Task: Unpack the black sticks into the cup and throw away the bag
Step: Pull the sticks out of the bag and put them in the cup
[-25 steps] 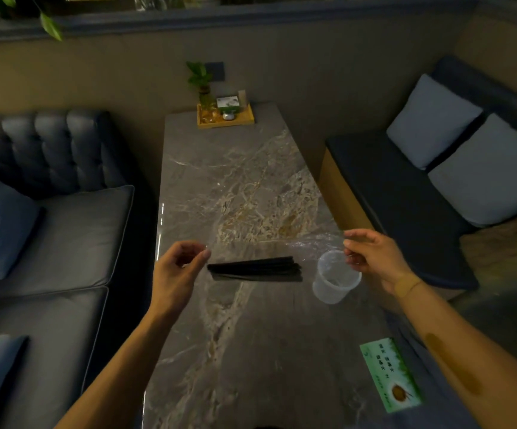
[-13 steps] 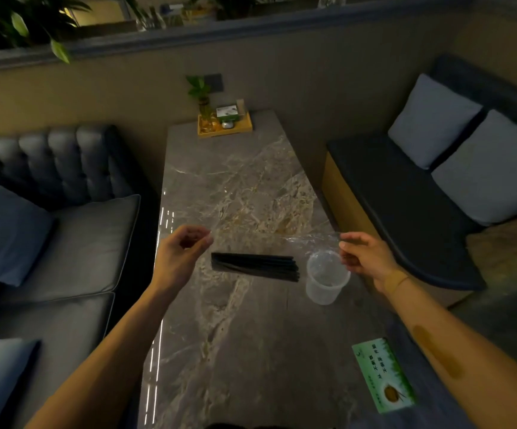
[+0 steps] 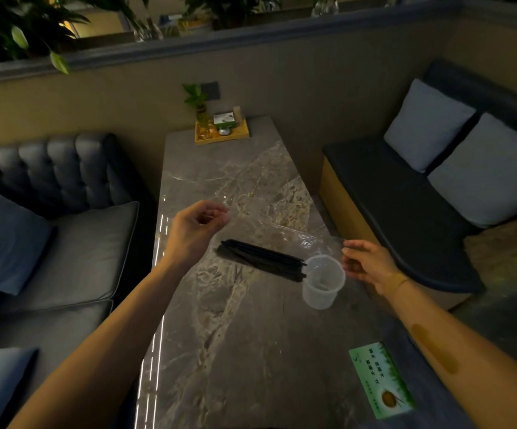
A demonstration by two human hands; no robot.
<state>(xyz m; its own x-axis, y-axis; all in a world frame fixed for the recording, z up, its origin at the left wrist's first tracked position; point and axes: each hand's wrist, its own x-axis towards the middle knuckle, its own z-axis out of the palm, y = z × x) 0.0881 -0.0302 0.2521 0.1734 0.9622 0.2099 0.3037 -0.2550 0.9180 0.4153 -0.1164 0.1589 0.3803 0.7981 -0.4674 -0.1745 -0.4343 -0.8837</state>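
Note:
A bundle of black sticks [image 3: 263, 258] hangs inside a clear plastic bag [image 3: 285, 226] stretched above the marble table [image 3: 235, 335]. My left hand [image 3: 196, 229] pinches the bag's left end, held higher. My right hand [image 3: 367, 263] pinches the right end, lower. The sticks slope down to the right, and their right tips reach the rim of a translucent plastic cup [image 3: 323, 281] that stands upright on the table just left of my right hand.
A yellow tray [image 3: 221, 136] with a small plant and a card stands at the table's far end. A green sticker [image 3: 381, 379] lies near the front right corner. A grey sofa [image 3: 49, 249] flanks the left, a dark bench with cushions [image 3: 421, 212] the right.
My left hand has risen and my right hand dropped, so the bag tilted. The sticks slid from level to sloping, with their right ends now at the cup's rim.

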